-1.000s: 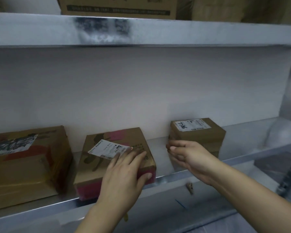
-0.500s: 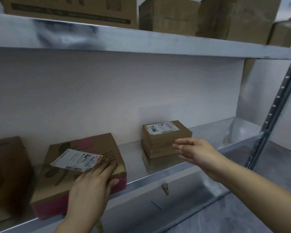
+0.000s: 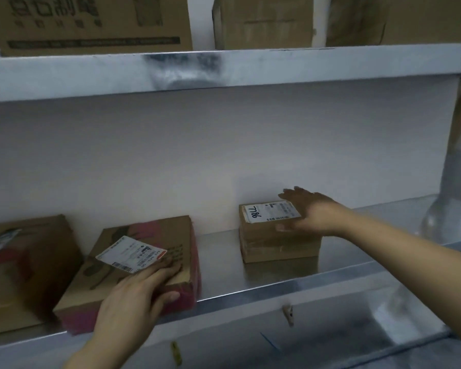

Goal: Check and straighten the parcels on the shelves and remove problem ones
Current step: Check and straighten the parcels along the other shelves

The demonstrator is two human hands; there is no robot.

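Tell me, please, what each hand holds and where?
Left hand lies flat on the pink box, front right corner, thumb on its front. Right hand spans the small box, right end, fingers straight.

Leftmost parcel (image 3: 30, 267) partly beyond the edge; label print (image 3: 131, 254) seemingly blurred

Left grip (image 3: 132, 302): I am showing a bare hand with a short thumbnail.
Right grip (image 3: 313, 214): I am showing a bare hand, fingertips blurring.
Left forearm (image 3: 91, 352): I am wearing nothing over it.
Right forearm (image 3: 397, 251): I am wearing nothing over it.
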